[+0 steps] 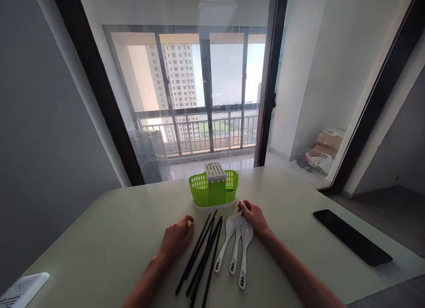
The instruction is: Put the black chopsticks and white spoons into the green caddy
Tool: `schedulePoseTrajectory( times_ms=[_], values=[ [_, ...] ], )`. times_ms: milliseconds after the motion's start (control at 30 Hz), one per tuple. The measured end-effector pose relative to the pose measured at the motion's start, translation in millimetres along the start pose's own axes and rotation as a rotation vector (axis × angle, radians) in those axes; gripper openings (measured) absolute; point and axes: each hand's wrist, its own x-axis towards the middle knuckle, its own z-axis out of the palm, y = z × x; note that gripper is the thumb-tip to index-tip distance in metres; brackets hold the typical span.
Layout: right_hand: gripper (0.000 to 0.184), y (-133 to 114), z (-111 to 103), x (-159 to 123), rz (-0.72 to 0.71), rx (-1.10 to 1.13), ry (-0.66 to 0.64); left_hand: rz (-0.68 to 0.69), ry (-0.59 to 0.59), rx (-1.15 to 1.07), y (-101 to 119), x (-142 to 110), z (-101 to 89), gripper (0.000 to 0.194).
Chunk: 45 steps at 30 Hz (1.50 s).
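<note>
My left hand rests on the table, its fingers curled into a loose fist with nothing seen in it. Just to its right lies a loose bundle of black chopsticks. Three white spoons with printed marks on their handles lie side by side, bowls pointing away from me. My right hand, fingers curled in and holding nothing visible, rests beside the spoon bowls, close to the front right of a green cutlery holder. The holder stands upright on a white base, with a white slotted top over its middle compartment.
A long flat black object lies at the right of the pale table. Part of a white object shows at the near left edge. Behind the table stands a dark-framed glass door; cardboard boxes are beyond it.
</note>
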Motion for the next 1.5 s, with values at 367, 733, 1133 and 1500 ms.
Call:
schedulePoseTrajectory(
  times_ms=[367,733,1133,1500],
  values=[
    [0.049,2.6,0.8,0.9,0.005,-0.005,-0.007,0.183,-0.055,-0.064,12.3,-8.6,-7.4,0.041],
    [0.050,2.0,0.3,-0.1,0.000,0.001,-0.006,0.198,-0.045,-0.041,13.0,-9.4,-7.4,0.024],
    [0.050,2.1,0.6,-0.3,-0.002,0.006,-0.002,0.136,-0.037,-0.074,16.0,-9.0,-7.2,0.021],
    [0.048,2.3,-0.1,-0.9,-0.006,0.005,0.001,0.159,0.019,-0.051,10.7,-5.7,-3.5,0.018]
  ],
)
